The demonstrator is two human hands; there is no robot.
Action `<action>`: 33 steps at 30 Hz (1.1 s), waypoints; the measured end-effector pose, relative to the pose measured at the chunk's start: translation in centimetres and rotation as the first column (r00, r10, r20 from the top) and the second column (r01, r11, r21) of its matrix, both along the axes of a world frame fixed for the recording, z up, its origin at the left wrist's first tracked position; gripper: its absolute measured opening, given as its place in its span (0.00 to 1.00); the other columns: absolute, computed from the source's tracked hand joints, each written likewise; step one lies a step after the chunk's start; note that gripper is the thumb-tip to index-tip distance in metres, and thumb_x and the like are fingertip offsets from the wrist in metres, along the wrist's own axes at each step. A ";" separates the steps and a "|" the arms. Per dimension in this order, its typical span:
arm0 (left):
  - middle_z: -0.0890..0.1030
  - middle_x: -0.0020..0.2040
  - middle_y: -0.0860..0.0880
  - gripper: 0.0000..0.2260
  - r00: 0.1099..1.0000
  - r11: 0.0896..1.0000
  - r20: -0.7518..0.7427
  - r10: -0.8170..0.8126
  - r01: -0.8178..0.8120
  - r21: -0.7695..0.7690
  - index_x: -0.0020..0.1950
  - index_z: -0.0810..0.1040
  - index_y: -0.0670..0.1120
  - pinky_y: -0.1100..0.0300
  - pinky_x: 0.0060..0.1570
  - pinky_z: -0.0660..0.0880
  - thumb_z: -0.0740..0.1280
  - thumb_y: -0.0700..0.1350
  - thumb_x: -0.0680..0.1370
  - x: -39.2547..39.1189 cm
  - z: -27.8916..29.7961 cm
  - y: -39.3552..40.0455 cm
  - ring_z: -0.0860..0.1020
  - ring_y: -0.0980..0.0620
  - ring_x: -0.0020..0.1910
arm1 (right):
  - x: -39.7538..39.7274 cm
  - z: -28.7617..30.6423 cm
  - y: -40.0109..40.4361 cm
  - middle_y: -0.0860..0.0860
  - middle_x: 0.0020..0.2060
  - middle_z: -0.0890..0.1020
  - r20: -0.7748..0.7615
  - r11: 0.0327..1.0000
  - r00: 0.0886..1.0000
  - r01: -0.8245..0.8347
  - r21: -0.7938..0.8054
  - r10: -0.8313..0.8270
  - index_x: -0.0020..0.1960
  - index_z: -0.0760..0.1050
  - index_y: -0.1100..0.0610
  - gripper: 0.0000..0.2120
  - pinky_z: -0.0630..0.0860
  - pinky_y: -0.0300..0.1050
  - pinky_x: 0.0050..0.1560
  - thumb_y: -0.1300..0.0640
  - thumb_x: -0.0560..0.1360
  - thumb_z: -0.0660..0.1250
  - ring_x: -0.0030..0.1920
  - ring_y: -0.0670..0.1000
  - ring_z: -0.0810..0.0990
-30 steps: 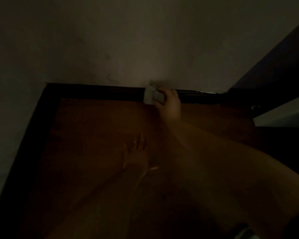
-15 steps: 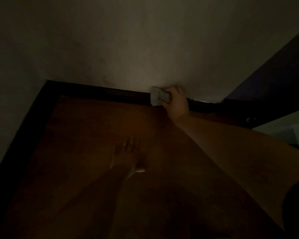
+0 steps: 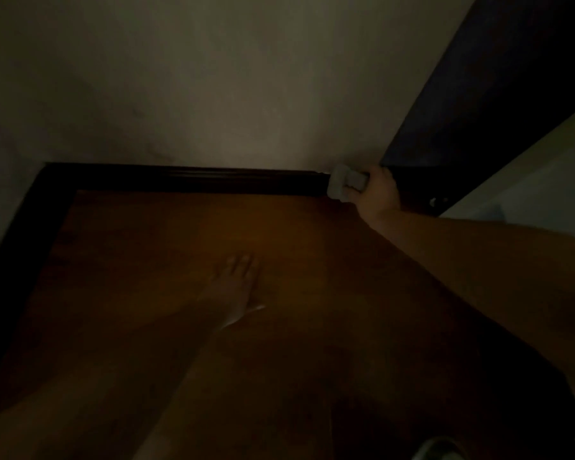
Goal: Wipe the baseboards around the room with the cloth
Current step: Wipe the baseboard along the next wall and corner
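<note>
Gripping a pale folded cloth (image 3: pixel 346 186), the right hand (image 3: pixel 379 194) holds it against the dark baseboard (image 3: pixel 213 180) at the right end of the far wall, just beside the dark door (image 3: pixel 498 94). The fingers are curled round the cloth, which touches both the top edge and the face of the baseboard. The right forearm extends in from the right edge of the view. The left hand (image 3: pixel 236 287) rests flat on the brown wooden floor (image 3: pixel 146 260), fingers straight and slightly spread, holding nothing, well apart from the cloth. A second run of baseboard follows the left wall and meets the first at the corner. Lighting is dim; fine surface detail cannot be told.
</note>
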State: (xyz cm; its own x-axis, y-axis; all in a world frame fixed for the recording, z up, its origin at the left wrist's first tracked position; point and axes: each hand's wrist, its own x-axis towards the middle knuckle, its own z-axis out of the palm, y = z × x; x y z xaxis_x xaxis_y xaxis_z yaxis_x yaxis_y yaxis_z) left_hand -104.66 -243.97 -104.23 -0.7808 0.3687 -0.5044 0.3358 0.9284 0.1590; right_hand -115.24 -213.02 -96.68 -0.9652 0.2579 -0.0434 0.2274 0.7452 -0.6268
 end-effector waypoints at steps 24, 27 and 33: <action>0.33 0.79 0.46 0.42 0.991 0.990 0.058 0.117 -0.112 -0.087 0.79 0.35 0.59 0.34 0.74 0.47 0.60 0.68 0.77 2.7 0.3 7.4 0.36 0.42 0.79 | -1.2 -3.1 1.1 0.57 0.55 0.74 -0.204 0.988 0.975 -0.112 -0.106 0.088 0.53 0.73 0.61 0.13 0.73 0.46 0.55 0.57 0.74 0.74 0.54 0.53 0.74; 0.33 0.80 0.46 0.42 0.995 0.992 0.061 0.079 -0.073 -0.102 0.79 0.35 0.59 0.33 0.74 0.48 0.60 0.67 0.77 2.7 0.8 8.9 0.37 0.42 0.79 | -0.1 -2.9 4.9 0.59 0.57 0.73 -0.161 0.995 0.987 -0.044 -0.095 0.028 0.56 0.72 0.62 0.15 0.72 0.49 0.56 0.57 0.75 0.73 0.56 0.56 0.74; 0.34 0.80 0.43 0.44 0.998 0.992 0.056 -0.038 0.044 -0.115 0.79 0.34 0.60 0.30 0.72 0.48 0.63 0.68 0.76 3.3 0.1 11.1 0.38 0.39 0.79 | 0.5 -1.7 8.6 0.59 0.58 0.73 -0.100 0.991 0.989 0.098 -0.087 -0.107 0.57 0.71 0.62 0.16 0.70 0.44 0.52 0.56 0.75 0.72 0.56 0.57 0.75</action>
